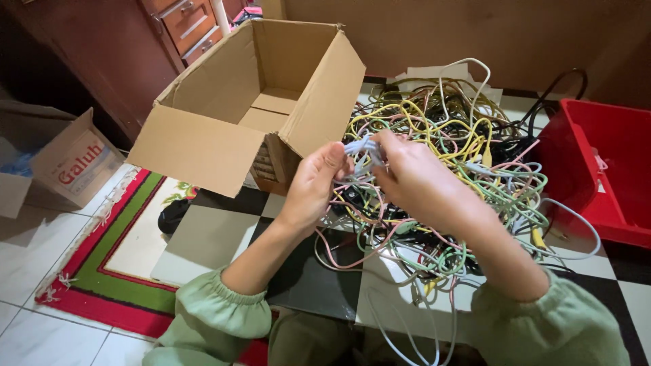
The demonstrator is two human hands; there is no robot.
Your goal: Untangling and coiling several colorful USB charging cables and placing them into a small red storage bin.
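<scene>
**Ana:** What are the two hands doing?

**Ben:** They meet in the middle of the frame. The left hand and the right hand both pinch a small bunch of pale grey cable. The fingers of each hand are curled in and closed on it. The bunch is held up in the air, just above the big pile.

**Ana:** What big pile?

**Ben:** A tangled heap of cables on the floor, in the middle and right of the frame. They are yellow, green, pink, white and black, all mixed up. The grey cable runs down into that heap.

**Ana:** What is next to the hands?

**Ben:** An open cardboard box sits in the upper middle, tipped a bit toward us. Its flaps are open and it looks empty inside. It is just to the left of the heap.

**Ana:** And on the right?

**Ben:** A red plastic bin at the right edge, touching the edge of the heap.

**Ana:** Anything else?

**Ben:** A smaller cardboard box at the far left, well apart from the hands. A red and green rug lies at the lower left. The floor has black and white tiles. The arms have light green sleeves
</scene>
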